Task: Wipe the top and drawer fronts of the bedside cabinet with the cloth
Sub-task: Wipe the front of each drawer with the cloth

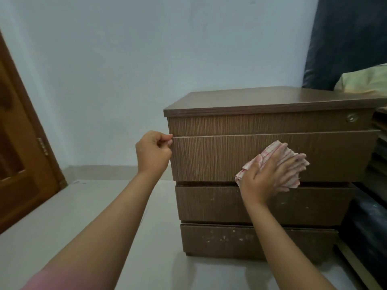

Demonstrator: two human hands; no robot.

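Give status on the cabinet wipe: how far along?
Done: hard to tell; the top shows no visible marks. In hand: right hand presses the cloth flat on the second drawer front, while the left hand pinches that drawer's left edge. Left: the two lower fronts show pale specks, so they look unwiped.

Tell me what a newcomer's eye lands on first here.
The right hand pressing a pink-checked cloth flat on the second drawer front of the brown cabinet. Next, the left hand pinching that drawer's left edge. Then pale specks on the lowest drawer front.
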